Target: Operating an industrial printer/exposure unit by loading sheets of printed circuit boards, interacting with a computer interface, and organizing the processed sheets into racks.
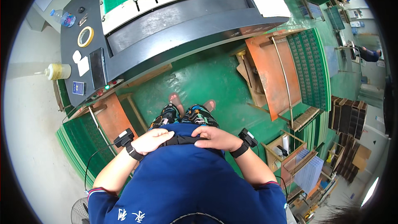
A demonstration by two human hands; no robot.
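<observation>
My left hand [152, 141] is at my waist, its fingers closed on a black waist belt [182, 140] over the blue shirt [178, 170]. From the other side my right hand [217, 138] grips the same belt, thumb below and fingers above it. Part of the belt runs under both hands, so its ends are hidden. Each wrist wears a black strap with a small device on it. Below the belt are my patterned trousers [199, 116] and sandalled feet.
Ahead stands a dark machine table [166, 33] with a green panel. On its left lie a phone [98, 68], a tape roll [85, 37], a water bottle [63, 18] and a squeeze bottle [58, 71]. Racks of green boards [309, 68] stand right and left. A person [368, 54] is far right.
</observation>
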